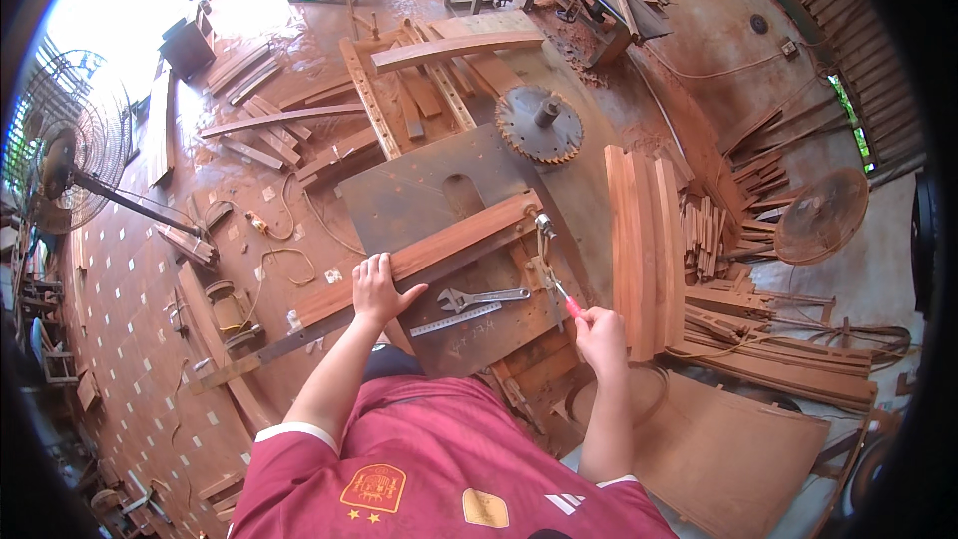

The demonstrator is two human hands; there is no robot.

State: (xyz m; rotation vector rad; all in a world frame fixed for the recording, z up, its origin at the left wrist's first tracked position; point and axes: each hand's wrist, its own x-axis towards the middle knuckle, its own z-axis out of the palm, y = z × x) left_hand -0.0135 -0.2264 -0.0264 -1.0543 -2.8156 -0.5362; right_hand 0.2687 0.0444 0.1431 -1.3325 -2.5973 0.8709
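Note:
My left hand (379,291) lies on a long reddish wooden bar (449,248) that crosses the metal saw table (414,190). Its fingers rest over the bar's edge, thumb spread. In my right hand (602,341) is a screwdriver (573,306) with a red handle, its thin shaft slanting up toward the bar's right end. A metal clamp fitting (545,227) sits at that end; whether the tip touches anything there I cannot tell. An adjustable wrench (484,297) and a steel ruler (454,319) lie on the table between my hands.
A toothed circular saw blade (539,124) lies beyond the bar. Curved wooden boards (644,250) stand stacked at the right, with more timber behind. At the left are a large fan (75,155) and loose cables (284,265) on the tiled floor. Wood pieces (424,80) cover the far side.

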